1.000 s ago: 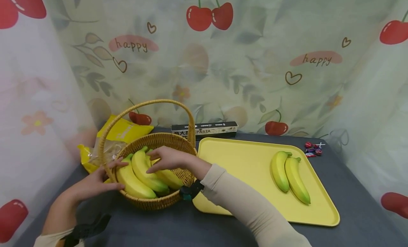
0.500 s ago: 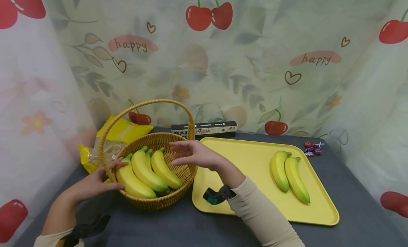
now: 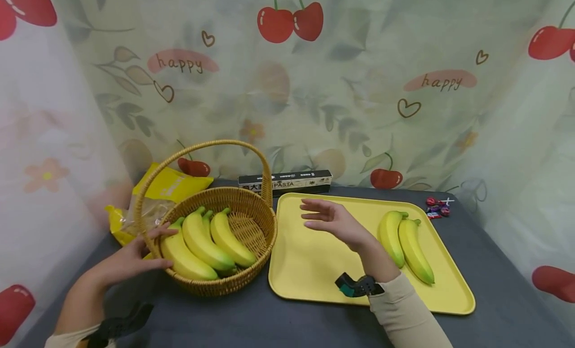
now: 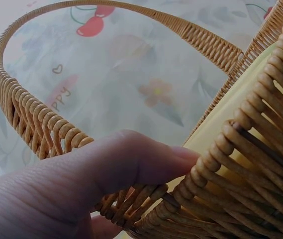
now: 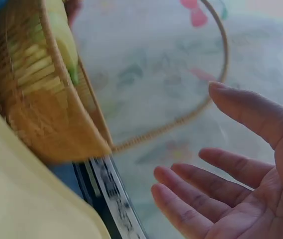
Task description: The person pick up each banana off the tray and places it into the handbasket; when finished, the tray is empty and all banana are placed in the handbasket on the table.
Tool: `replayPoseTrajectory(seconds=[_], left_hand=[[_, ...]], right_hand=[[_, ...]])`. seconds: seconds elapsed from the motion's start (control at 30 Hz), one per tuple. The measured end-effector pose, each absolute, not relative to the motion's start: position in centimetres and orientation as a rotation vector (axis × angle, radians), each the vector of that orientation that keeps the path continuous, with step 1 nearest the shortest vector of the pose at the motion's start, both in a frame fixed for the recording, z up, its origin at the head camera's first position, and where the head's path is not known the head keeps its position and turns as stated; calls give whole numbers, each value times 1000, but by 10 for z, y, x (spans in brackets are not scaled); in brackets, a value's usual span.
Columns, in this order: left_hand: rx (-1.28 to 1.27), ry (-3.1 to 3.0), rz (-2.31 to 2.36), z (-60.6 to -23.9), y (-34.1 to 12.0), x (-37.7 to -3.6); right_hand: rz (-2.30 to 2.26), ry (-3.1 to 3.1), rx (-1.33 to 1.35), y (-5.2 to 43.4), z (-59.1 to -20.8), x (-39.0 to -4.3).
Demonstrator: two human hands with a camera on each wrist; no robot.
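The wicker basket (image 3: 226,233) stood at the left of the dark table, just beside the yellow tray (image 3: 314,268), and held three bananas (image 3: 204,245) lying side by side against its near left wall. The left hand (image 3: 130,260) rested on the basket's left rim, thumb over the edge and fingers along the outside of the weave; the left wrist view confirmed a thumb pressed to the rim (image 4: 131,164). The right hand (image 3: 334,222) hung above the tray's left half, fingers straight, loosely spread, and holding nothing, as the right wrist view also showed (image 5: 231,189). Compared with a second earlier, when that hand lay on the bananas inside the basket, it had let go, lifted clear and crossed rightward over the tray; half a second earlier it was only at the basket's right rim. The third banana therefore appeared to be placed and released. Two bananas (image 3: 406,245) remained on the tray's right side, touching each other, just right of the open hand. The left hand's hold on the basket was unchanged. Behind stood a pasta box (image 3: 287,180), a yellow bag (image 3: 166,188) and some small sweets (image 3: 437,208).
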State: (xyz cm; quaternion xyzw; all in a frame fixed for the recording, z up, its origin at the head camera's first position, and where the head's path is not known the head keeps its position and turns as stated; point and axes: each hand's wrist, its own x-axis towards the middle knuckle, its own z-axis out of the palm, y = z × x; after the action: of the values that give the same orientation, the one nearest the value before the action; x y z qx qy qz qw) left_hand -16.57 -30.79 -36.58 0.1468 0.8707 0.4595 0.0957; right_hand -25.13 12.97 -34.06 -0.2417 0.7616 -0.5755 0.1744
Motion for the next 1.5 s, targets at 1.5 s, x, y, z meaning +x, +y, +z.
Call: replayPoseTrajectory(seconds=[1.5], left_hand=[[429,2602,1301,-366,-310,-168]], right_hand=[[-1600,2923,206,247,-416,-277]])
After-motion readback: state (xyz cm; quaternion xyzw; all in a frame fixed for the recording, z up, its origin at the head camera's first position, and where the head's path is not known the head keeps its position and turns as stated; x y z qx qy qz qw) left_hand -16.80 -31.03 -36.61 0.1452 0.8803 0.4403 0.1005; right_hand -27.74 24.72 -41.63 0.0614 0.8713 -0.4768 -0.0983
